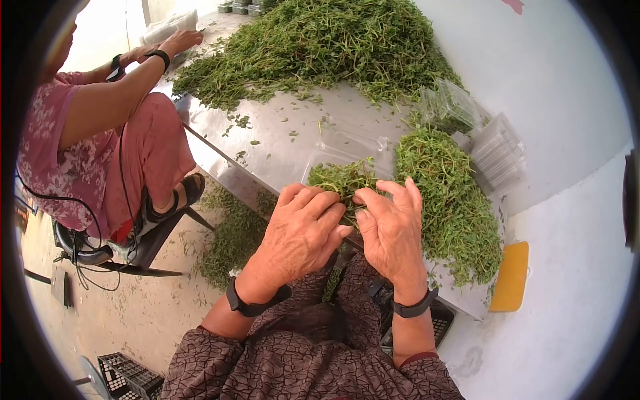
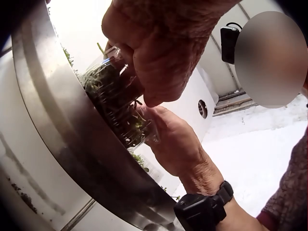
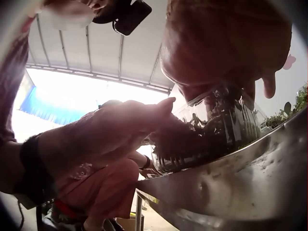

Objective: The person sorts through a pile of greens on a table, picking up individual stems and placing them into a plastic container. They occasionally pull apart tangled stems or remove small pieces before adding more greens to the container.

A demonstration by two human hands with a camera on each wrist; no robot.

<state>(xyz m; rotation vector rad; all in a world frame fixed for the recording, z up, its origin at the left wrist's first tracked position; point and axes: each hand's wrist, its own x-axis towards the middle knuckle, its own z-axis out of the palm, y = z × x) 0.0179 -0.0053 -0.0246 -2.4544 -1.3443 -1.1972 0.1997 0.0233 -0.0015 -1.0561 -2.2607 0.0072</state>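
A clear plastic box (image 2: 130,139) filled with green sprigs (image 1: 343,177) sits at the metal table's near edge. Over its near side, my left hand (image 1: 300,233) has its fingers curled down into the sprigs. Close beside it, my right hand (image 1: 393,240) pinches sprigs with thumb and forefinger, the other fingers raised. In the right wrist view the box (image 3: 211,132) stands on the table rim below my right hand (image 3: 226,43), with my left hand (image 3: 115,125) at its side. The fingertips are partly hidden among the greens.
A large heap of greens (image 1: 333,47) covers the table's (image 1: 267,133) far part; a smaller pile (image 1: 447,200) lies right, beside empty clear boxes (image 1: 497,150). A seated person (image 1: 87,147) works at left. A yellow board (image 1: 510,277) leans right; greens (image 1: 230,243) lie on the floor.
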